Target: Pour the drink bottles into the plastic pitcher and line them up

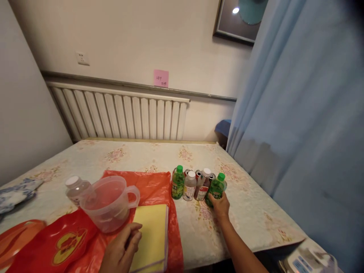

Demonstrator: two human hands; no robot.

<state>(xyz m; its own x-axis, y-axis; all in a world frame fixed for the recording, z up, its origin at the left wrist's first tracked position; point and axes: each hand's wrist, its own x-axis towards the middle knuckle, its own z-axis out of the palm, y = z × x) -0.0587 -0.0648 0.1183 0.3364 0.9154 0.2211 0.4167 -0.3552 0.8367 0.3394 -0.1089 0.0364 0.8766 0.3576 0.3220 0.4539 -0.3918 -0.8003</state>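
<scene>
My right hand (pixel 221 206) is closed around a green plastic drink bottle (pixel 216 188) with a green cap, standing at the right end of a row. Left of it in the row are a bottle with a white cap and dark label (pixel 202 186), a clear white-capped bottle (pixel 189 187) and another green bottle (pixel 178 184). Several drink cans (pixel 198 173) show partly behind them. Half curled, with thumb and fingers apart and nothing seen between them, my left hand (pixel 122 246) is over the left edge of a yellow paper pad (pixel 152 227).
A clear plastic jug (pixel 106 208) stands on red plastic bags (pixel 152 185), beside another white-capped bottle (pixel 76 191). An orange-red plate-like item (pixel 17 237) and a blue-and-white cloth (pixel 18 193) lie at left. A radiator (pixel 122 115) lines the wall; a blue curtain (pixel 292 125) hangs right.
</scene>
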